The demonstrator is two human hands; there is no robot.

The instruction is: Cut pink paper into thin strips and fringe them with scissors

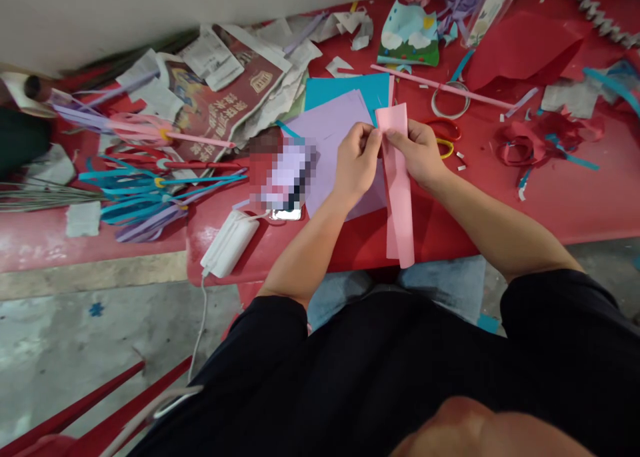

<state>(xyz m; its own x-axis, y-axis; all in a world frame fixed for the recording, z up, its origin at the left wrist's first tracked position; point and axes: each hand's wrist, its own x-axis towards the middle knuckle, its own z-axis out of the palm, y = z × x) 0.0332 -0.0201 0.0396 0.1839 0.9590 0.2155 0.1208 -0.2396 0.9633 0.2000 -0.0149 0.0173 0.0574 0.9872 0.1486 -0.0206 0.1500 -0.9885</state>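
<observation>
A long folded sheet of pink paper [399, 197] hangs between my hands, its lower end reaching past the table's front edge. My right hand [419, 151] grips it near the top, thumb in front and fingers behind. At its upper left edge, the fingertips of my left hand [359, 158] are pinched together on the paper. Beneath my left hand lie sheets of purple paper [325, 127], with blue paper [327, 91] showing behind them. Scissors [445, 149] with red and yellow handles lie just beyond my right hand, partly covered by it.
On the left are a white power strip [230, 243], a blurred-out phone [285, 177], blue paper-strip bundles [133, 187] and newspaper [220, 97]. A wire coil [451, 101], a thin pink stick [450, 89] and red paper scraps [525, 143] lie at the right on the red table [565, 210].
</observation>
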